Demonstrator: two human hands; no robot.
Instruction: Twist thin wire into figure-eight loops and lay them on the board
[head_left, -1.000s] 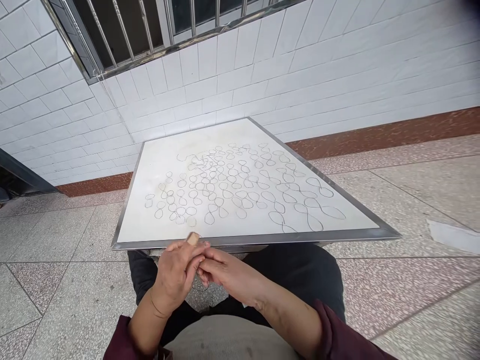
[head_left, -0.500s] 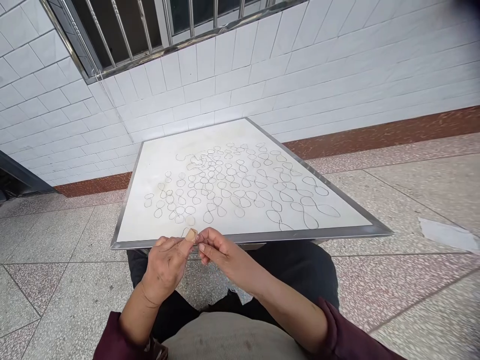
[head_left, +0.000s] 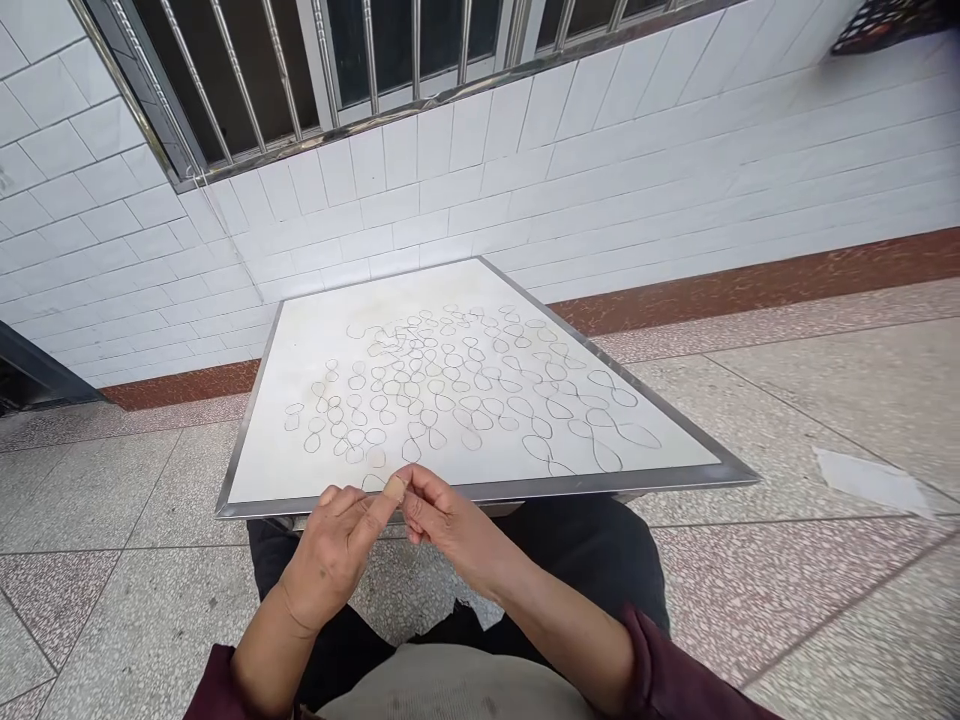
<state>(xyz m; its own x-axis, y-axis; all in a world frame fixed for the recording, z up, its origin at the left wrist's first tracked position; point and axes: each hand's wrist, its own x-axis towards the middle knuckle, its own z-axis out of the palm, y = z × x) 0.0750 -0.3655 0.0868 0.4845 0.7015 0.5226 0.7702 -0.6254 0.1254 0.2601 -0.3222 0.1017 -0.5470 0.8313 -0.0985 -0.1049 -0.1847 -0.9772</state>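
Note:
A white board (head_left: 315, 330) with a metal rim rests over my lap, tilted away from me. Several thin dark loops (head_left: 457, 390) are laid out in rows across it. My left hand (head_left: 334, 550) and my right hand (head_left: 442, 515) meet at the board's near edge, fingertips pinched together. A tan bandage wraps my left forefinger tip. Both hands pinch a thin dark loop (head_left: 373, 482) that lies on the board's near edge, and it is barely visible.
A white tiled wall (head_left: 637, 150) with a barred window (head_left: 337, 60) stands behind the board. Speckled floor tiles surround me. A white scrap (head_left: 870, 478) lies on the floor at the right. A dark doorway edge (head_left: 30, 370) shows at far left.
Both hands rose from my lap to the board's near edge, staying pinched together. The view tipped up a little, showing more of the window.

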